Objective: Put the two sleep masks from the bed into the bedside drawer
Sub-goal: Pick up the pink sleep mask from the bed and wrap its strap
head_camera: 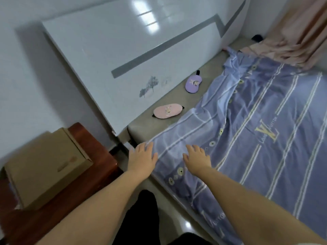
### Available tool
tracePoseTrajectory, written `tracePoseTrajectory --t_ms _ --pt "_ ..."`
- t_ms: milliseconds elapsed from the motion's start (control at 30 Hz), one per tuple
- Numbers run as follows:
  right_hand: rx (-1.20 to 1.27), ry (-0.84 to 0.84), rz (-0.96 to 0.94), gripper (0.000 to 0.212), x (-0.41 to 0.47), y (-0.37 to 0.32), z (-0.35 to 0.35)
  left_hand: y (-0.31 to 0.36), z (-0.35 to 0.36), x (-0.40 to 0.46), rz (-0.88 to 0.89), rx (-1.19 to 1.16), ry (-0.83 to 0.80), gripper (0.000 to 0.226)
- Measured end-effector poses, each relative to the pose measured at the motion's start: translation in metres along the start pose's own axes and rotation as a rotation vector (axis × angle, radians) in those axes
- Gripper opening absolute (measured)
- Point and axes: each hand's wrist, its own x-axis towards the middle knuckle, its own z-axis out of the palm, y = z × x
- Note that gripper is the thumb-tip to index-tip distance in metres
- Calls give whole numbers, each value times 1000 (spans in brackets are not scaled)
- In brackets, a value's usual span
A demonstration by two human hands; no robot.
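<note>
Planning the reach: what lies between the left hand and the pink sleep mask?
In the head view, only the blue sheet's edge and bare beige mattress separate the left hand from the pink sleep mask.

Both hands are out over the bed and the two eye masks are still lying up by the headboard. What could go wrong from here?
The purple mask lies further up the bed than the pink mask, so reaching for it may mean leaning right over the blue sheet. Both the left hand and right hand are open and empty, and a loose grab might drop a mask beside the bed. A cardboard box sits on the bedside cabinet; no drawer is visible.
</note>
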Motion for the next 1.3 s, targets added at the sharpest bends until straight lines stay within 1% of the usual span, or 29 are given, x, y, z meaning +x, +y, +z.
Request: tracePoseTrajectory --t_ms 100,233,300,400,467,533,600,667,700,733,800,833,900,967,1000,1033,1067,1133,1200,1267,1300 --pt "40 -36 61 46 62 -15 -17 -20 -18 81 71 -30 -69 56" --pt "128 -62 132 44 154 -19 -40 -28 -17 183 -41 -203 -231 56" --pt "180 -57 160 45 208 -15 -45 -29 -3 232 -82 -286 -268 55" --pt "230 -17 165 44 287 -8 -35 -30 25 301 -170 -412 -244 51" --pt "245 54 162 44 332 -5 -23 -31 49 339 -229 -476 -188 46" --pt "252 141 165 48 368 0 -12 -33 70 367 -276 -485 -121 46" --pt "288 164 179 53 394 5 -5 -34 85 386 -277 -486 -71 50" --pt "263 153 184 56 412 11 -1 -33 94 397 -252 -472 -40 50" --pt "224 145 181 55 419 14 -1 -33 97 400 -246 -468 -40 46" --pt "199 128 176 51 424 15 -2 -32 97 402 -234 -482 -44 36" --pt "271 84 152 37 424 14 -8 -30 93 399 -225 -535 -104 11" --pt "380 65 139 27 420 12 -12 -29 88 395 -224 -574 -142 13" --pt "643 38 155 10 407 6 -26 -29 72 382 -239 -695 -200 26" --pt "810 2 176 10 387 -3 -49 -31 44 365 -252 -781 -240 28" --pt "844 -22 169 8 376 -8 -63 -33 28 356 -240 -789 -265 26" --pt "856 -48 153 7 365 -12 -77 -35 13 347 -222 -784 -296 22" --pt "861 -73 131 12 354 -17 -91 -36 -3 338 -200 -779 -319 18" --pt "888 -129 74 25 333 -28 -120 -36 -36 322 -144 -802 -333 13" --pt "898 -179 5 29 310 -40 -149 -31 -71 306 -86 -842 -328 8" --pt "899 -176 -47 30 284 -51 -174 -23 -103 289 -33 -871 -309 14" --pt "899 -147 -66 32 270 -56 -185 -18 -118 279 0 -874 -295 15"
